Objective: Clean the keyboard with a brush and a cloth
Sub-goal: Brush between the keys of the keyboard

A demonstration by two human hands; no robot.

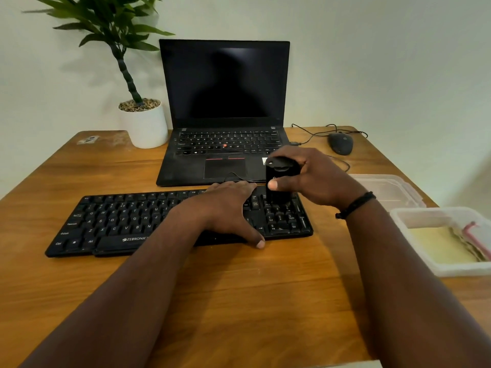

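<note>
keyboard (119, 221) | left hand (225, 208) flat on keys | right hand (313, 179) grasps brush (280, 181) at right edge

Bare table (239, 301) before keyboard (119, 221)

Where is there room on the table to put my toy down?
Bare wood lies in front of the black keyboard, between the arms, and left of the black laptop. The right side is crowded: clear plastic box, lid, dark mouse.
</note>
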